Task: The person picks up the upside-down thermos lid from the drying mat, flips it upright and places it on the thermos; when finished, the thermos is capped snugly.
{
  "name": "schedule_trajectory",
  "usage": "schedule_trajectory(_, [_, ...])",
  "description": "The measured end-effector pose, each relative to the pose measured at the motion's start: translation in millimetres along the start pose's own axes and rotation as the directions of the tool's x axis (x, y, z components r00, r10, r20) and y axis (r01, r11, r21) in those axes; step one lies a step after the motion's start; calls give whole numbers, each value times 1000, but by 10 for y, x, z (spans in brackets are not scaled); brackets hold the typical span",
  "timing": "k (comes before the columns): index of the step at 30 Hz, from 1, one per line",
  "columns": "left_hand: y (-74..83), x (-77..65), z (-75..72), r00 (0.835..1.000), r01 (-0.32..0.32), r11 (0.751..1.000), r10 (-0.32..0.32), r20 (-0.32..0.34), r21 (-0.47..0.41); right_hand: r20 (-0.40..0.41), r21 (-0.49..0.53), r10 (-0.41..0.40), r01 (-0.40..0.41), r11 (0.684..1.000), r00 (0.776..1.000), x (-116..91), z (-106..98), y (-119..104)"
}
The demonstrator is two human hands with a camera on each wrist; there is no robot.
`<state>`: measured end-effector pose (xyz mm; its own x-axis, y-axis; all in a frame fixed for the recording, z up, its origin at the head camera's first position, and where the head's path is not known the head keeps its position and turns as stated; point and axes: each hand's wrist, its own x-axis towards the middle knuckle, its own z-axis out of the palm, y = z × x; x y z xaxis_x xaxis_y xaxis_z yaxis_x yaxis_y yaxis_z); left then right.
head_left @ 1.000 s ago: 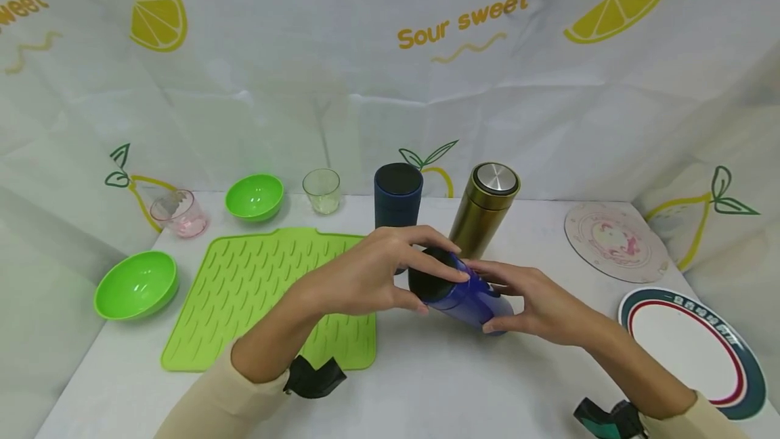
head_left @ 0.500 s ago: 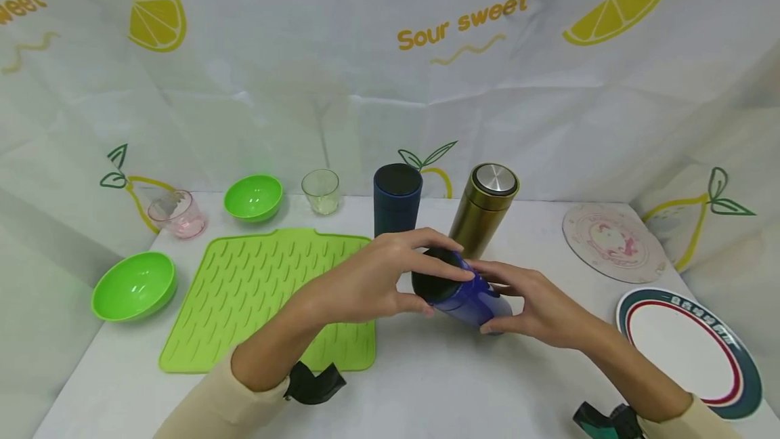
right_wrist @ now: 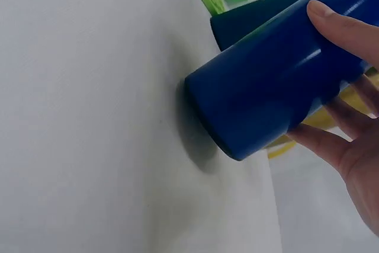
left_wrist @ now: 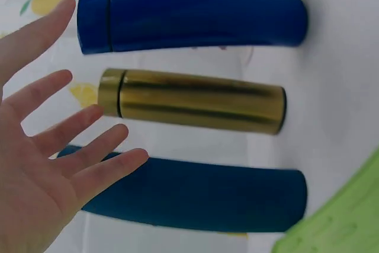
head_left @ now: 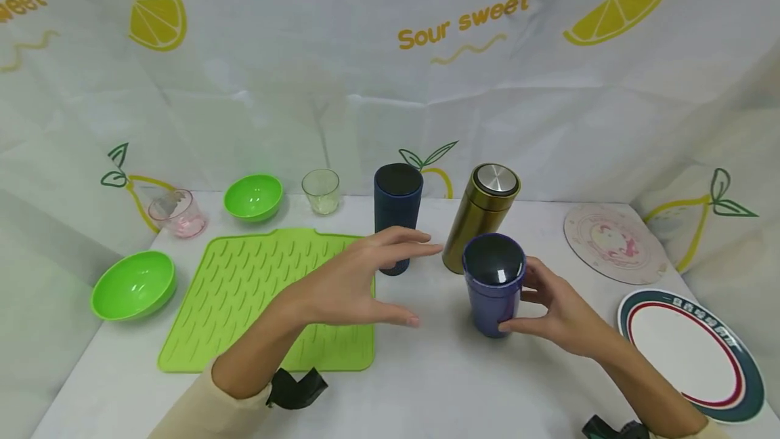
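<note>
My right hand (head_left: pixel 557 307) holds a glossy blue thermos (head_left: pixel 495 297) with a black top, thumb on one side and fingers on the other. It stands nearly upright; the right wrist view shows its base close to the table, with a shadow beside it. My left hand (head_left: pixel 359 280) is off the thermos, its fingers spread and its palm bare in the left wrist view. Behind that hand stands a dark blue thermos (head_left: pixel 398 205), partly hidden by the fingers. A gold thermos (left_wrist: pixel 198 102) with a steel-topped lid stands between the two blue ones.
A green draining mat (head_left: pixel 268 297) lies at left. Around it are two green bowls (head_left: pixel 135 286), a pink glass (head_left: pixel 179 214) and a clear glass (head_left: pixel 321 192). On the right lie a pink round mat (head_left: pixel 615 242) and a white plate (head_left: pixel 682 351) with a dark rim.
My left hand has let go of the blue thermos top and drawn back left, fingers open. My right hand has tipped the thermos from a leftward slant to nearly upright.
</note>
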<state>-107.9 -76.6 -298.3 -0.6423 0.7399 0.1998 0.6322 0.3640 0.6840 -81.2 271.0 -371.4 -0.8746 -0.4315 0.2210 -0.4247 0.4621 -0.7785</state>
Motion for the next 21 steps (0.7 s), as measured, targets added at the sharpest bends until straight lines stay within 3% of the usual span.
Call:
schedule_trajectory(4, [-101,-167,-6,992,113,994,-113,52,-2,-71,-2,51,-51,999,996,-68,-65,75])
schedule_trajectory(9, [-238,-409,-1,971,220,975,-221,93,17,-119,21,42,-40,999,992,-95,-199,203])
schedule_trajectory(16, [-450,-683,21,954,279,957,-285,91,80,-165,191,2,30,981,986,1,-406,427])
schedule_trajectory(21, [-528,-822,-17,937,336,934,-345,58,126,-198,234,7,40,972,980,96,-526,565])
